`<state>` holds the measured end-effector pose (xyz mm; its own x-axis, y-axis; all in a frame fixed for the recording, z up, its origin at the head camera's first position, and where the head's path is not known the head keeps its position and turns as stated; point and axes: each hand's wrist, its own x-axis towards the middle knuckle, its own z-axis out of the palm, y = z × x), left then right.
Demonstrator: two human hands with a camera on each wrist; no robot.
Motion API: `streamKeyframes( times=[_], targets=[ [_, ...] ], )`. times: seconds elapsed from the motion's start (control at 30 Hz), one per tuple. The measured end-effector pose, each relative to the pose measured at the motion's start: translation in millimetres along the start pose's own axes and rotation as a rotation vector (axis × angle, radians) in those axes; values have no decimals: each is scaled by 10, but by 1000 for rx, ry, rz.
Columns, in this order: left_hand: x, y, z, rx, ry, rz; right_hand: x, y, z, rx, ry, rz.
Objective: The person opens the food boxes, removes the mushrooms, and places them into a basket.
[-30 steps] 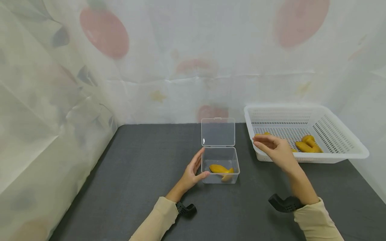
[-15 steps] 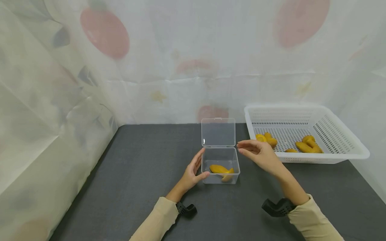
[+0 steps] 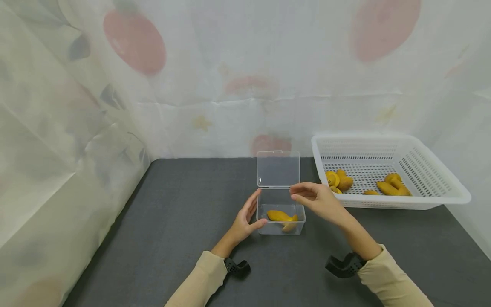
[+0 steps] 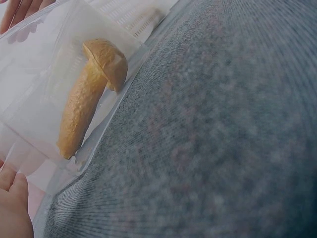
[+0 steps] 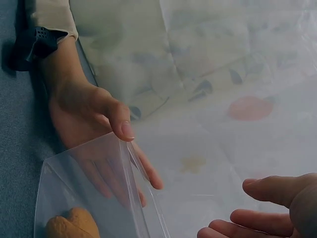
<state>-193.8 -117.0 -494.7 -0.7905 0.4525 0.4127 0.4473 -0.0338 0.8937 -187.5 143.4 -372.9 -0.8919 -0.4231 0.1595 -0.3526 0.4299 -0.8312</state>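
A small clear plastic box (image 3: 281,228) stands on the dark table with its clear lid (image 3: 278,168) raised at the back. Inside lies a yellow-brown mushroom (image 4: 84,104), stem and cap both visible in the left wrist view. My left hand (image 3: 242,222) holds the box at its left side, thumb over the front corner of the rim, fingers along the left wall. Over the box's back right corner hovers my right hand (image 3: 320,202). Its fingers are relaxed and slightly bent, with nothing visible between them and the thumb (image 5: 272,189).
To the right stands a white perforated basket (image 3: 422,199). Several yellow-brown mushrooms lie in it, some at the left end (image 3: 345,183) and some at the right (image 3: 393,186). A patterned cloth (image 3: 215,123) hangs behind the table.
My right hand has moved left from over the basket's near left corner to the box's back right corner, uncovering mushrooms in the basket. The left hand and box have stayed put.
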Motion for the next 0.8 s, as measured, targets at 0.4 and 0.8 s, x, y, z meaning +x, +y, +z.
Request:
streamKeyframes(
  times=[0.4,0.8],
  targets=[
    [2,47,19,-14,19,-20,120,15,150,-60,-89,-29],
    [5,26,7,17,3,-13,287,40,326,-124,-213,-53]
  ],
)
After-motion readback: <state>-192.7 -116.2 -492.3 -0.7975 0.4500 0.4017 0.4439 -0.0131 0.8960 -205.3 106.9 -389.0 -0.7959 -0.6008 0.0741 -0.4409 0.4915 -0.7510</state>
